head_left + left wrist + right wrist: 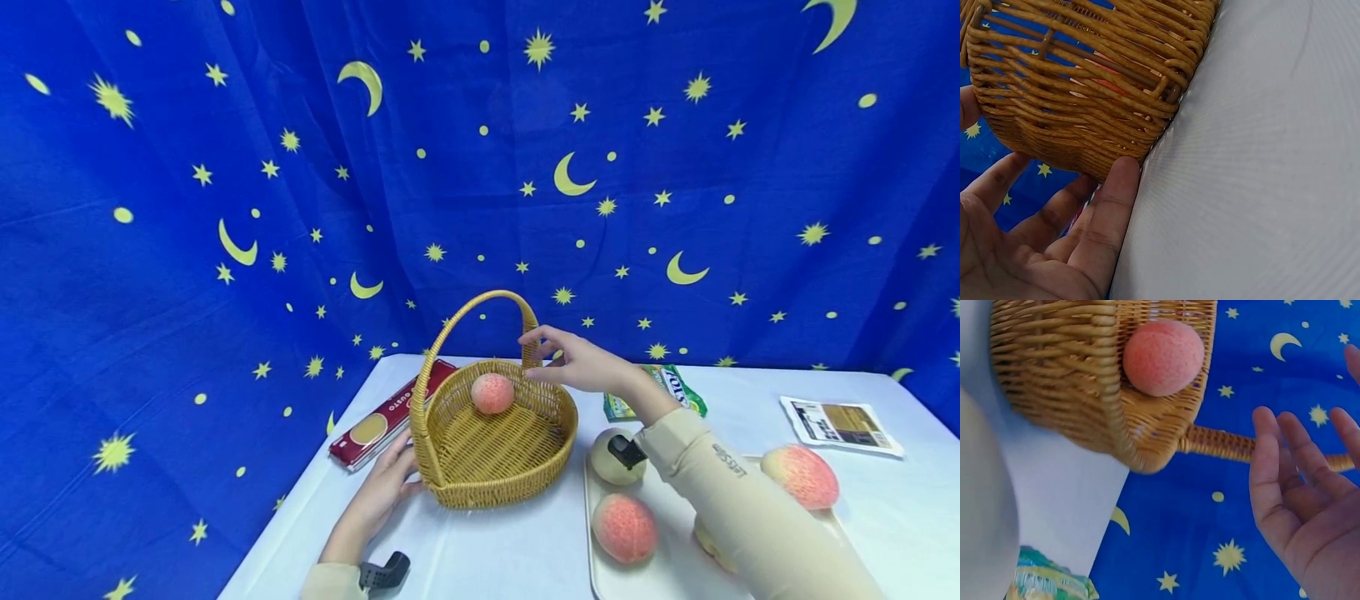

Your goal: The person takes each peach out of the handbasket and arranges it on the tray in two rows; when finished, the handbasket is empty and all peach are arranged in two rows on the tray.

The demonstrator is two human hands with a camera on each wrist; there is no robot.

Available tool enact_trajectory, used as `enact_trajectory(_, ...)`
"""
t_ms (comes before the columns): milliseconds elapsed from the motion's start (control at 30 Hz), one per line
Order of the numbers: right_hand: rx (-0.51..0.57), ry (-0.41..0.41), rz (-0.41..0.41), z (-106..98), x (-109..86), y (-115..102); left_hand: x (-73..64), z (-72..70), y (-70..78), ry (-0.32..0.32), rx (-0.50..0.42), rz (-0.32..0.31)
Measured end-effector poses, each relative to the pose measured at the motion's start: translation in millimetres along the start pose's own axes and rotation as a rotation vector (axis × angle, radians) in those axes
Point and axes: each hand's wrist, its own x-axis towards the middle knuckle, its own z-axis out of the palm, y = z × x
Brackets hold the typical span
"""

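A woven wicker basket (510,442) with a tall arched handle stands on the white table, with one pink peach (492,393) inside near its back left. My left hand (381,487) is at the basket's left side. In the left wrist view its spread fingers (1124,181) reach the wicker wall (1085,94) low down. Beside the right leg of the handle is my right hand (581,361), palm toward the basket, fingers apart and slightly bent. The right wrist view has this hand (1310,519) with nothing in its grasp, overlapping the handle (1222,442).
Right of the basket, a white tray (600,575) bears a pale round fruit (607,462), a peach (625,529), a larger peach (801,477) and a fruit partly hidden by my sleeve. Behind lie a green snack bag (682,387) and white packet (843,425). A red package (375,425) lies left.
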Motion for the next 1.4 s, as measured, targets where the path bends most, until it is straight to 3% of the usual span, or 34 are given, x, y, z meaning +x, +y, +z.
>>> enact_trajectory(300,-0.029,-0.026,0.04,15.7,34.8,0.5,2.1,-0.6,-0.6,-0.002,0.017,-0.007)
enact_trajectory(667,-0.048,-0.076,0.101,36.2,58.4,4.4,1.1,0.1,0.0,0.007,0.004,-0.013)
enact_trajectory(967,-0.005,-0.158,0.198,41.7,69.2,-0.1,0.8,-0.2,1.1,0.01,0.003,-0.022)
enact_trajectory(1400,0.091,-0.215,0.367,53.4,71.5,-0.1,0.1,-0.2,1.0,0.013,-0.005,-0.025)
